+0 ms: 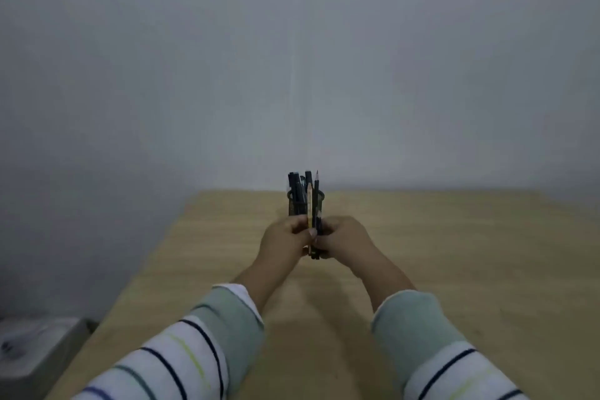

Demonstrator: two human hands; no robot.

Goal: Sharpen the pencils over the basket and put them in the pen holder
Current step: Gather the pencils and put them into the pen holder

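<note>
Both hands meet at the middle of the wooden table [422,237], held out in front of the mesh pen holder [297,204], which stands near the table's far edge by the wall and already carries several dark pens and pencils; the left hand [284,242] has its fingers curled around a light wooden pencil [310,204], thumb pressed on the shaft, and the right hand [345,239] is closed beside it on a dark pencil [317,198]; both pencils stand upright with points up, probably so the tips can be checked and kept clear of the fingers; something dark shows below the hands, too small to name; the hands touch each other, likely to gather the pencils into one bundle; a grey bin-like thing [39,347] sits low at the left, blurred, perhaps the basket; both tips look sharpened, so I judge the step in hand to be loading the holder
</note>
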